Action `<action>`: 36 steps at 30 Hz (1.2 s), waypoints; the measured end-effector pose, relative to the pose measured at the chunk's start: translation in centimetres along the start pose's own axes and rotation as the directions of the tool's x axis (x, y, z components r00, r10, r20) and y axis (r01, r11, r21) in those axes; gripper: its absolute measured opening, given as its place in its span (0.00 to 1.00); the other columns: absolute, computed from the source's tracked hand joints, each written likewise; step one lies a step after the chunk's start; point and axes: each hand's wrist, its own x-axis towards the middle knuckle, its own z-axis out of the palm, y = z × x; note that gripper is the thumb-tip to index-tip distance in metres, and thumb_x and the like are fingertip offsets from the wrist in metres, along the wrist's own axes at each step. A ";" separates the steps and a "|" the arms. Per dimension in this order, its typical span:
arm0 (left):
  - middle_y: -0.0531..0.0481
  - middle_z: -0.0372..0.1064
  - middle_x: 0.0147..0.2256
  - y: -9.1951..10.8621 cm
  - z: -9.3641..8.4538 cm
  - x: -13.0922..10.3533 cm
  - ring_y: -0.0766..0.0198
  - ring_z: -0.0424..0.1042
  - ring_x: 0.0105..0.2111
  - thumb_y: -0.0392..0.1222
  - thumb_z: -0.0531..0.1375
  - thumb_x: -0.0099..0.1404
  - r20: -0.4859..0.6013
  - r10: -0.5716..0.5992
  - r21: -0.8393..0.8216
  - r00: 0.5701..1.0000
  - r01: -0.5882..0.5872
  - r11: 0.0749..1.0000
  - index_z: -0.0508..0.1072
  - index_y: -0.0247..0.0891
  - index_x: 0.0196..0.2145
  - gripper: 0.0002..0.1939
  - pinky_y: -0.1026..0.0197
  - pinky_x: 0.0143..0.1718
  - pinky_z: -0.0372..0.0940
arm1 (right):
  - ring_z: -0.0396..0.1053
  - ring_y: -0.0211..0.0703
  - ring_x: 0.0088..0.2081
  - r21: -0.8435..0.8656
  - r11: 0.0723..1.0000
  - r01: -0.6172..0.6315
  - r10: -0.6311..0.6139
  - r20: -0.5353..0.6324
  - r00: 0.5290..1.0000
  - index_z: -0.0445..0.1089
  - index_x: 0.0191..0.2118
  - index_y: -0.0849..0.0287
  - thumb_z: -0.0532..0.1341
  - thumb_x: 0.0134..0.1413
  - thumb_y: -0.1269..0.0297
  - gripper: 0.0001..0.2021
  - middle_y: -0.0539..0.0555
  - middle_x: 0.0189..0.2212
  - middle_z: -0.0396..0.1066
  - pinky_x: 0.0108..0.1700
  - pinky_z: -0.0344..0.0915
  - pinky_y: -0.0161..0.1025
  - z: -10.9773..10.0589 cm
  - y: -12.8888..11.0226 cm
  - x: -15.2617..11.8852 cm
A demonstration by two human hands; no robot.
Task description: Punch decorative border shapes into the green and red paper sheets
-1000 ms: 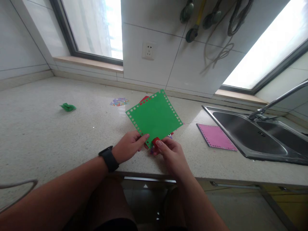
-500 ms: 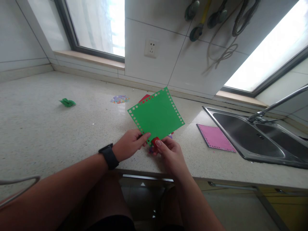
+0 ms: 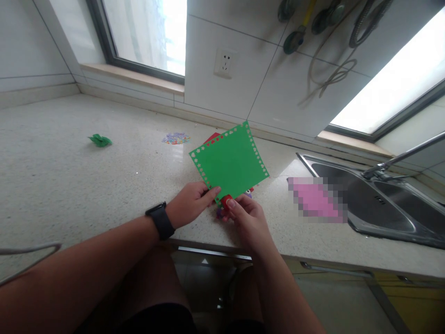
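I'd want green sheet (image 3: 228, 161) flat: left hand (image 3: 191, 202) pinching at seven o'clock, right hand (image 3: 251, 222) gripping red tool (image 3: 226, 200) at six.

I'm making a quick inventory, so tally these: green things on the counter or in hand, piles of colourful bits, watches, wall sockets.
Green things, a cut-edged sheet and a crumpled piece: 2
Pile of colourful bits: 1
Watch: 1
Wall socket: 1
Total: 5

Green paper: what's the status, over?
Left hand holding green paper. Right hand gripping red piece at paper's near corner. Red sheet peeking out behind.
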 end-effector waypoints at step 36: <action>0.53 0.68 0.21 0.0 -0.1 0.0 0.65 0.66 0.23 0.56 0.52 0.72 0.001 0.022 0.025 1.000 -0.022 0.999 0.69 0.38 0.22 0.26 0.61 0.27 0.58 | 0.72 0.39 0.28 -0.028 0.999 -0.018 0.019 0.019 1.000 0.76 0.32 0.58 0.73 0.52 0.57 0.11 0.52 0.28 0.76 0.31 0.71 0.37 0.3 -0.1 0.0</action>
